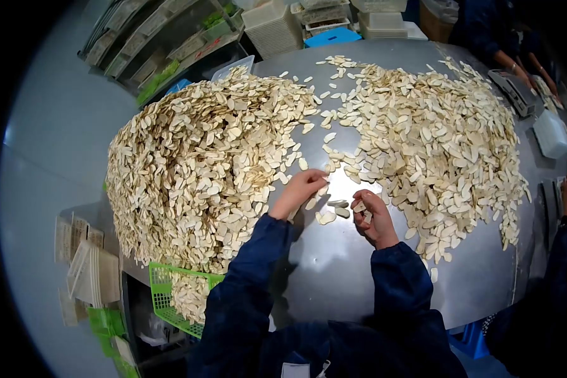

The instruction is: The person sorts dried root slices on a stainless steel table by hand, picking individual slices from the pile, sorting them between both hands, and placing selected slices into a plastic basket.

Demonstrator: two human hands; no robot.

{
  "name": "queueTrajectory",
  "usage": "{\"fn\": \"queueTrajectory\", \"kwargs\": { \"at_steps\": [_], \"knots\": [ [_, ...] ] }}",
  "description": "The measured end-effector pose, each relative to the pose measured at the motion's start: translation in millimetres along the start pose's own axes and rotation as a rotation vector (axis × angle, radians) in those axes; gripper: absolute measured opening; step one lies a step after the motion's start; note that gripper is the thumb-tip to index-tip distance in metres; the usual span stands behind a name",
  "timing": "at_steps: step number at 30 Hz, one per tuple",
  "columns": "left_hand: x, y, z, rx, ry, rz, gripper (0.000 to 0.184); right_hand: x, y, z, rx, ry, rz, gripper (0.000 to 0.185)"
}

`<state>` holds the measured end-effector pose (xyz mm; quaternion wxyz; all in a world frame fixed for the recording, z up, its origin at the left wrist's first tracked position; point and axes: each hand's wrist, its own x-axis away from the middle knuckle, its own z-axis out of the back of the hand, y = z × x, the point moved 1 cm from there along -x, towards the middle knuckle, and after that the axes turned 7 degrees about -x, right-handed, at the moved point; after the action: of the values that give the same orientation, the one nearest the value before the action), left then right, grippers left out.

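Pale, thin oval slices lie in two big heaps on a metal table (334, 283): a left heap (195, 170) and a right heap (435, 145). Between them, my left hand (303, 189) is closed, fingertips pinched over a pale slice at the left heap's edge. My right hand (373, 217) is curled, palm up, with a few pale slices (364, 213) in its fingers. A few loose slices (326, 217) and darker greyish pieces (341, 208) lie on the table between my hands.
A green basket (164, 293) with slices hangs at the table's front left. Stacked white trays (272, 28) and a blue lid (332, 36) stand at the back. On the right are a scale-like device (512, 91), a clear container (551, 134) and other people's hands (516, 70).
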<state>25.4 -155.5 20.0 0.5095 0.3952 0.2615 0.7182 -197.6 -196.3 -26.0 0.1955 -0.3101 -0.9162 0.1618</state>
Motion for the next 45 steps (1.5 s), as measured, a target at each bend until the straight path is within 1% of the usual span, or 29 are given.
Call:
{"fn": "queueTrajectory", "kwargs": {
  "at_steps": [1, 4, 5, 8, 9, 12, 13, 16, 18, 20, 21, 22, 24, 25, 26, 27, 28, 29, 30, 31, 34, 36, 39, 40, 41, 42, 43, 44, 45],
  "knots": [
    [-4, 8, -6, -0.009, 0.139, 0.052, 0.035, 0, 1, 0, -0.005, 0.024, -0.003, 0.022],
    [-28, 6, -27, -0.48, 0.496, -0.219, 0.029, 0, 0, 1, 0.02, -0.013, -0.027, 0.022],
    [-37, 0, -30, -0.47, 0.5, -0.266, 0.024, -1, 1, 3, -0.003, -0.05, -0.01, 0.022],
    [-46, -11, -29, -0.592, 0.508, -0.246, 0.022, 0, 0, 1, 0.003, -0.016, 0.004, 0.021],
    [-43, -10, -24, -0.544, 0.505, -0.24, 0.017, 0, 0, 1, 0.005, -0.026, 0.0, 0.021],
    [-29, -15, -13, -0.342, 0.492, -0.187, 0.016, -2, 3, 2, 0.016, -0.033, -0.029, 0.021],
    [-28, -19, -11, -0.261, 0.42, -0.115, 0.014, -2, 4, 1, 0.022, -0.019, -0.045, 0.022],
    [-17, -9, -13, 0.234, 0.09, 0.012, 0.013, -2, 3, 1, 0.069, 0.004, -0.078, 0.023],
    [-9, 8, -20, 0.276, 0.022, 0.005, 0.013, -2, 5, 1, 0.053, 0.034, -0.08, 0.021],
    [-5, 24, -29, 0.245, -0.016, -0.039, 0.014, -5, 7, 5, 0.008, 0.026, -0.123, 0.032],
    [3, 42, -32, 0.158, -0.009, -0.056, 0.014, -5, 7, 4, -0.032, 0.032, -0.163, 0.035],
    [2, 43, -39, 0.094, -0.01, -0.143, 0.016, -5, 7, 3, -0.071, 0.039, -0.205, 0.039],
    [11, 52, -51, 0.194, -0.052, -0.234, 0.021, -1, 4, -2, -0.143, 0.022, -0.208, 0.041],
    [26, 70, -46, 0.102, -0.017, -0.24, 0.031, 1, 2, -5, -0.178, 0.015, -0.214, 0.043],
    [32, 69, -41, 0.038, 0.07, -0.265, 0.033, 3, 2, -7, -0.214, 0.009, -0.222, 0.044],
    [44, 62, -35, -0.021, 0.167, -0.273, 0.035, -5, 6, 13, -0.172, -0.092, -0.265, 0.035],
    [53, 56, -27, -0.087, 0.257, -0.288, 0.037, 1, 3, 2, -0.113, -0.077, -0.183, 0.024],
    [60, 41, -18, -0.091, 0.248, -0.238, 0.039, 3, 2, -1, -0.077, -0.092, -0.208, 0.021],
    [70, 30, -9, -0.108, 0.354, -0.205, 0.04, 4, 3, -3, -0.042, -0.11, -0.236, 0.02],
    [80, 12, 3, -0.086, 0.411, -0.148, 0.04, 4, 7, -8, 0.058, -0.081, -0.269, 0.023],
    [119, -36, 32, -0.01, 0.583, 0.036, 0.038, 11, 27, -27, 0.272, -0.131, -0.417, 0.032],
    [144, -54, 42, 0.118, 0.65, 0.117, 0.035, 19, 44, -39, 0.316, -0.172, -0.565, 0.049],
    [174, -77, 39, 0.074, 0.688, 0.198, 0.032, 24, 61, -42, 0.387, -0.203, -0.668, 0.054],
    [181, -84, 35, 0.081, 0.689, 0.206, 0.03, 17, 60, -36, 0.319, -0.166, -0.635, 0.05],
    [189, -90, 30, 0.1, 0.687, 0.229, 0.03, 15, 49, -27, 0.236, -0.024, -0.474, 0.044],
    [195, -89, 25, 0.12, 0.688, 0.25, 0.03, 7, 37, -12, 0.058, 0.06, -0.32, 0.039],
    [199, -92, 18, 0.077, 0.682, 0.262, 0.03, 1, 21, -5, 0.043, 0.184, -0.147, 0.04],
    [202, -96, 11, 0.033, 0.677, 0.276, 0.031, 2, 7, -5, 0.09, 0.159, 0.051, 0.043],
    [204, -97, 3, -0.013, 0.669, 0.29, 0.031, 2, -2, -3, 0.055, 0.188, 0.132, 0.046]
  ]
}}
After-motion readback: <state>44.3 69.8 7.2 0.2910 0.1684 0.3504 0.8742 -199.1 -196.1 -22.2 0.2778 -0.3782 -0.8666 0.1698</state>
